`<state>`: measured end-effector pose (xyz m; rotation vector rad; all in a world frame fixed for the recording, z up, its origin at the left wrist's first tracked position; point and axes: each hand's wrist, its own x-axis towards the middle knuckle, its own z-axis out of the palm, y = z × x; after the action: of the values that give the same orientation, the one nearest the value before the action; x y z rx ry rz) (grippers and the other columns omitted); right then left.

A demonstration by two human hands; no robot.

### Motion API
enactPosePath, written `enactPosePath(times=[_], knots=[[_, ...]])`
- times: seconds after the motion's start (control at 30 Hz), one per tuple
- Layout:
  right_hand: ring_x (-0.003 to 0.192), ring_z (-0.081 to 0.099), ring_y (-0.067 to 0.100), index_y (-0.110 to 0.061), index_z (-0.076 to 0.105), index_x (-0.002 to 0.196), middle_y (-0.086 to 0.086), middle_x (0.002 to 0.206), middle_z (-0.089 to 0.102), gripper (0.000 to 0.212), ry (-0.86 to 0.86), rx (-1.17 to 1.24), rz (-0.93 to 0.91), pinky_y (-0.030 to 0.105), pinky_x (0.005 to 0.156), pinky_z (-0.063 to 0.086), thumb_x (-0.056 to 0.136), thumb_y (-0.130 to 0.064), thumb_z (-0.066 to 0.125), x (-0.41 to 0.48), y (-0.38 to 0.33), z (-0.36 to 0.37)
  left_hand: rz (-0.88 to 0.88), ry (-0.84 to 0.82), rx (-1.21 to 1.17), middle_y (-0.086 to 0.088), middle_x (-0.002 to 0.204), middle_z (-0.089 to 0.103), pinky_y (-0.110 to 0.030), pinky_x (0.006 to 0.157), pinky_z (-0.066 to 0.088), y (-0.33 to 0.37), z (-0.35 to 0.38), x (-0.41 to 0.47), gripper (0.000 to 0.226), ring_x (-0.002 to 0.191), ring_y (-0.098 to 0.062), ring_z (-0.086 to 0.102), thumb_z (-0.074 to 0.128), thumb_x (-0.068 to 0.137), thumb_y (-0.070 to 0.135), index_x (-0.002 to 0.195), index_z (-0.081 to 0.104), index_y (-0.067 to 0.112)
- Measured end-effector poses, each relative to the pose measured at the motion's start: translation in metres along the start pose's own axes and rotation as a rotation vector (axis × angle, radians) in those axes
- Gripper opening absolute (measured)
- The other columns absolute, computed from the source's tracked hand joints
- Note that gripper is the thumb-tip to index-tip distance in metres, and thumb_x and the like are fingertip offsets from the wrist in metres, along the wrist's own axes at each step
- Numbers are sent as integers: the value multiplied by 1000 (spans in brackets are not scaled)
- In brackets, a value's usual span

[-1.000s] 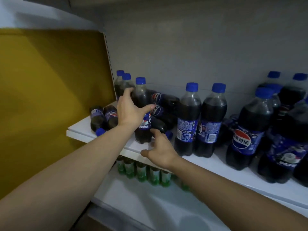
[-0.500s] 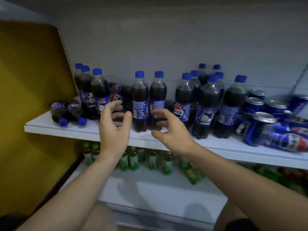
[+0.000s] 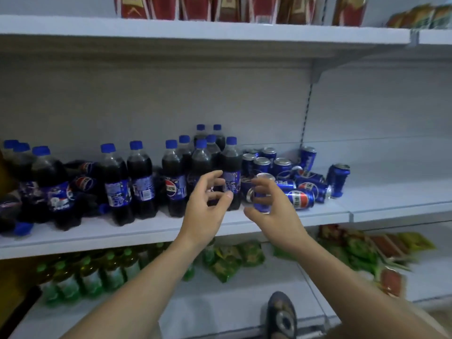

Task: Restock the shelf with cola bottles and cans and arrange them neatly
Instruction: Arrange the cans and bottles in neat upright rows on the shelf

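Shifting rightward along the shelf (image 3: 381,192), I am leaving the left-end cola bottles (image 3: 140,172) where my hands were working a second ago and arriving at the jumble of cola cans (image 3: 307,187). My right hand (image 3: 271,211), empty half a second ago, is now curling round a tipped cola can (image 3: 261,203) at the near edge of that jumble, fingers over it and thumb beneath. My left hand (image 3: 208,204) is hanging loosely half-curled, holding nothing, just in front of the rightmost upright bottle (image 3: 231,167). I am judging that the work is turning from bottles to cans: several cans are lying on their sides and need standing in rows, while a few toppled bottles (image 3: 82,182) at the far left are still waiting.
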<state>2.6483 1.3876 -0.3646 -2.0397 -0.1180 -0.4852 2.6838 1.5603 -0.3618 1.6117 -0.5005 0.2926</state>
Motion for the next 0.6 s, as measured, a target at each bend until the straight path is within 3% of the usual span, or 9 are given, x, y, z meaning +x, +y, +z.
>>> enactPosePath(times=[0.13,0.3,0.47,0.6], knots=[[110,59,0,-36,50,132,-16,124,57,56,55,-32,43,25,95,52,85,-21,77,3,33,-14,-30,-69,-2,8,122,61,-20,83,53,-14,28,11,43,99,-6,67,66,95,11,130,54,32],[120,47,6,-34,48,133,-12,128,52,50,158,-296,-66,28,101,41,90,-33,72,54,67,-31,3,-137,52,13,119,61,-23,81,54,-32,48,48,42,103,-6,65,66,94,8,125,56,34],[122,49,8,-33,50,134,-11,129,52,51,142,-233,-174,21,99,42,88,-39,70,130,90,-23,95,-115,35,5,118,62,-29,83,59,-40,59,122,42,106,-17,65,64,93,1,124,57,28],[123,44,7,-32,49,136,-12,131,48,54,12,-373,-277,7,94,29,87,-43,69,178,98,-17,115,-58,-71,-4,118,64,-24,80,56,-54,55,151,40,99,-22,70,63,91,4,128,56,18]])
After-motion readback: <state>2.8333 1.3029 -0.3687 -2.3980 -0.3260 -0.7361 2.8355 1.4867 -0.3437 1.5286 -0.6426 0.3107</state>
